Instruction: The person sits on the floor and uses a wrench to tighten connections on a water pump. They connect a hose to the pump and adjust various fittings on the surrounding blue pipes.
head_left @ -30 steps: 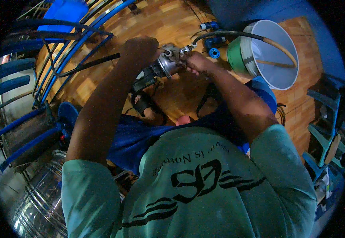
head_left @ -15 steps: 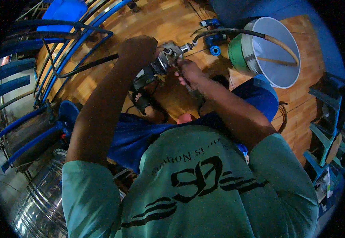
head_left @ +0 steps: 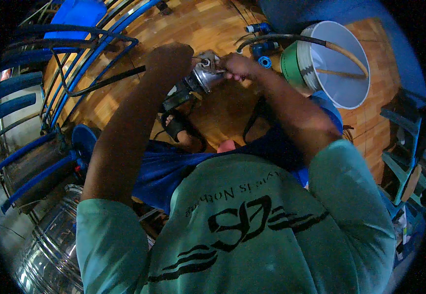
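A silver metal machine (head_left: 206, 78) with a rounded body and a dark base sits on the floor between my feet. My left hand (head_left: 173, 56) is curled at its upper left side, its fingertips turned away from view. At the machine's upper right, my right hand (head_left: 237, 66) is closed with bent fingers, covering the metal fitting there. What either hand grips is hidden. A dark hose (head_left: 281, 37) runs from close beyond my right hand into a white-and-green bucket (head_left: 298, 68) lying tilted.
Blue cylindrical parts (head_left: 264, 48) lie beyond my right hand. Blue metal racks (head_left: 90, 63) stand at left, above a shiny metal drum (head_left: 51, 240). A blue-green rack (head_left: 399, 152) is at right. My sandalled foot (head_left: 178, 130) is close to the machine.
My right hand has moved up and inward from below the fitting, and now covers it. My left hand has hardly moved.
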Demonstrator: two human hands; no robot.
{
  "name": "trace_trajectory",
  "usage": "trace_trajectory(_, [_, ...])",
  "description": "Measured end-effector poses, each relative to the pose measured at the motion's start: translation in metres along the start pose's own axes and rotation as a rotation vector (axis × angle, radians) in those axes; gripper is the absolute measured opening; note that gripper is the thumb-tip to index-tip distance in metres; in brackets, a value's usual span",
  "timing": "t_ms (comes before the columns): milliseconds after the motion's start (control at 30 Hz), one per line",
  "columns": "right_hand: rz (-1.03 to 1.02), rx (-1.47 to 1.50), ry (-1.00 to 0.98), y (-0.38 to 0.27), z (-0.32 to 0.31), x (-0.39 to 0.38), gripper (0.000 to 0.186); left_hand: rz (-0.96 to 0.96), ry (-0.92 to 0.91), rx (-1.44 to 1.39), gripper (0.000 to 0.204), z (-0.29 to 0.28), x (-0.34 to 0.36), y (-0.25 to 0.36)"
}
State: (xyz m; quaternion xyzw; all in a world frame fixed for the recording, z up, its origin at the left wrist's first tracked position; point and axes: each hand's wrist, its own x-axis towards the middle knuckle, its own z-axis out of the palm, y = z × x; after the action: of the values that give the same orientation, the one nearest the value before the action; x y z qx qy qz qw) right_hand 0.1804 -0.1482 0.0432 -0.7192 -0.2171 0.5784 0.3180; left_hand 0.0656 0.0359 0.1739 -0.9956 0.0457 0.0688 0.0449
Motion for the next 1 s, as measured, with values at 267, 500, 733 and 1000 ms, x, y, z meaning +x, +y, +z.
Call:
trace_trajectory(267, [0.054, 0.841, 0.231, -0.010, 0.084, -0.052, 0.034, 0.028, 0.074, -0.012, 0.024, 0.003, -0.006, 0.000])
trace_trajectory(500, [-0.116, -0.335, 0.026, 0.022, -0.006, -0.011, 0.037, -0.030, -0.252, -0.161, 0.027, 0.033, 0.009, 0.004])
trace_trajectory(733, [0.031, -0.207, -0.073, -0.012, -0.017, -0.011, 0.029, -0.179, -0.074, -0.120, 0.017, -0.024, -0.019, 0.023])
trace_trajectory(1000, [-0.054, 0.720, 0.092, 0.042, 0.047, -0.033, 0.023, -0.197, -0.240, -0.235, 0.018, -0.039, -0.007, 0.031])
